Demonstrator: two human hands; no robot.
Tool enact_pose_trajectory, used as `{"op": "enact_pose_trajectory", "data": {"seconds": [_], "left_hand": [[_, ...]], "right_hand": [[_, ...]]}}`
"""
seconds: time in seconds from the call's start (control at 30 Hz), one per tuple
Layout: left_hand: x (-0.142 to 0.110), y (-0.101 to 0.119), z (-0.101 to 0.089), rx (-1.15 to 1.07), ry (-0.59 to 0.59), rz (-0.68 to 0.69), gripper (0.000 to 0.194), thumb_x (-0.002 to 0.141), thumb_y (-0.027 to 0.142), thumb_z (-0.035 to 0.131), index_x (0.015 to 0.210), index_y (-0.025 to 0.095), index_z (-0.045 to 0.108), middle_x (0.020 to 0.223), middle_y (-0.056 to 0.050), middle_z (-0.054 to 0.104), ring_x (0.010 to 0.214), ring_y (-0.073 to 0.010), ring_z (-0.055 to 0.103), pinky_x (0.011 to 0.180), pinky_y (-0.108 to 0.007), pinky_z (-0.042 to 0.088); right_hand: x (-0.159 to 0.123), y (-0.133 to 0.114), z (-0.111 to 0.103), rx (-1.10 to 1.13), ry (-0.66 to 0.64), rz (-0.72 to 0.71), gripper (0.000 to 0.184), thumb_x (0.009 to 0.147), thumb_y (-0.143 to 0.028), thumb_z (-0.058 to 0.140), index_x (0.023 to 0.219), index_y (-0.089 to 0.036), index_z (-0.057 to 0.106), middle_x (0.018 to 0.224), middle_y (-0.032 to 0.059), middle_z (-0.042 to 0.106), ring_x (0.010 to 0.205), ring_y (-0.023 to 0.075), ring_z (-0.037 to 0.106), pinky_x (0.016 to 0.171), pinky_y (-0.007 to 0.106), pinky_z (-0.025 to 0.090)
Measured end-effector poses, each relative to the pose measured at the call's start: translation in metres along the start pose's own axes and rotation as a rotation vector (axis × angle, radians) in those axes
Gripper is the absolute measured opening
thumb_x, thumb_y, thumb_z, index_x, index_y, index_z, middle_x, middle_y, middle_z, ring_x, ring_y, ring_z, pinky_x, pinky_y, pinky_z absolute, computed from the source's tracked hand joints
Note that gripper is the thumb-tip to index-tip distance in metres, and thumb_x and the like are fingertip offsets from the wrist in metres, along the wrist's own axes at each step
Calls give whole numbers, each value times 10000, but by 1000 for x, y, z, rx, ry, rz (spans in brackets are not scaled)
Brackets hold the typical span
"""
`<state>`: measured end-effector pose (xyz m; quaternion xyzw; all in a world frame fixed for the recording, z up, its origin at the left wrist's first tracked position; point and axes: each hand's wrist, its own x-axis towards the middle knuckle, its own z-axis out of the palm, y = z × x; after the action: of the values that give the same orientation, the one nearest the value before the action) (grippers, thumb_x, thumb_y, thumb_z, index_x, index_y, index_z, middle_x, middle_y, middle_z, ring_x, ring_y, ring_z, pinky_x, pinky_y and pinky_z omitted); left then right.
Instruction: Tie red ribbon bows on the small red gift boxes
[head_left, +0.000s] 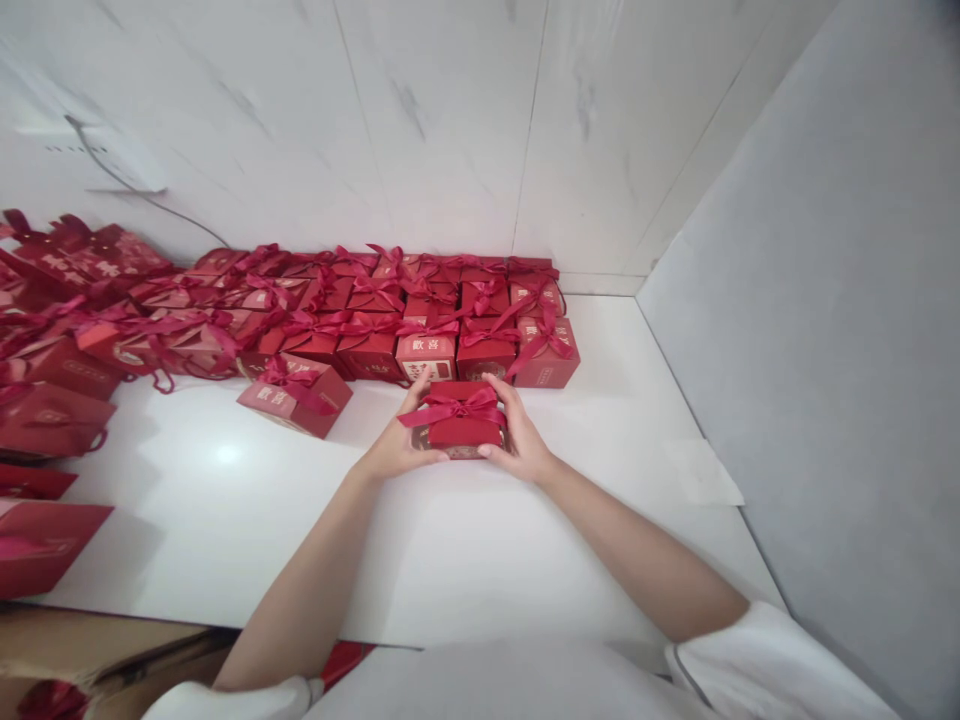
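Between my two hands is a small red gift box (461, 428) with a pink-red ribbon bow tied on top. My left hand (401, 440) wraps its left side, thumb along the near edge. On the right side my right hand (521, 435) grips it the same way. Just behind stand rows of similar red boxes with ribbons; the nearest are a box with white lettering (426, 350) and a darker red box (487, 360). A pinkish box (555, 372) ends the front row at the right. Left of my hands, one ribboned box (296, 398) sits turned at an angle.
The white table (600, 480) meets a marbled wall (450, 120) behind and a grey panel (840, 300) at right. More red boxes (56, 415) crowd the left side. A cable (150, 200) runs down the wall. Below the table's front edge is a cardboard box (67, 640).
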<state>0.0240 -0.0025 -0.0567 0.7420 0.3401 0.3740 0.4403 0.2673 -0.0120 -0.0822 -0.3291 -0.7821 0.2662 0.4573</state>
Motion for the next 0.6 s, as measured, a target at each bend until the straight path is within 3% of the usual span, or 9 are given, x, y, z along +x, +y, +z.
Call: {"op": "enact_pose_trajectory", "data": {"seconds": [0.1,0.23,0.37,0.6], "left_hand": [[3,4,5,129,81,131,999,760,559,711,1546,259,172,1559,-159,267,1435,-359,278,1176,-534,255],[5,8,13,242,112,142,578,929,476,500,1455,259,400,1510,-124,346,1437,-320,265,1187,-533,214],[5,8,18,220,132,116,497,959,406,456,1432,259,412,1488,-111,389,1440,-291,258,1185,-521,226],[4,10,18,256,118,119,461,962,424,433,1396,269,456,1463,-104,432,1427,-301,275,1170,-556,233]], "right_hand": [[-2,-4,2,-106,81,-38,805,848,-589,564,1512,-308,207,1583,99,228,1449,334,267,1164,573,267],[-5,-5,9,-297,109,-125,539,825,-531,629,1330,-395,503,1541,30,339,1422,355,321,1173,631,171],[-5,-9,14,-411,66,-140,464,797,-549,669,1235,-413,595,1462,24,475,1383,357,390,1182,653,52],[2,-17,12,-381,-9,-74,516,769,-604,686,1236,-406,593,1474,17,477,1431,359,316,1178,670,3]]}}
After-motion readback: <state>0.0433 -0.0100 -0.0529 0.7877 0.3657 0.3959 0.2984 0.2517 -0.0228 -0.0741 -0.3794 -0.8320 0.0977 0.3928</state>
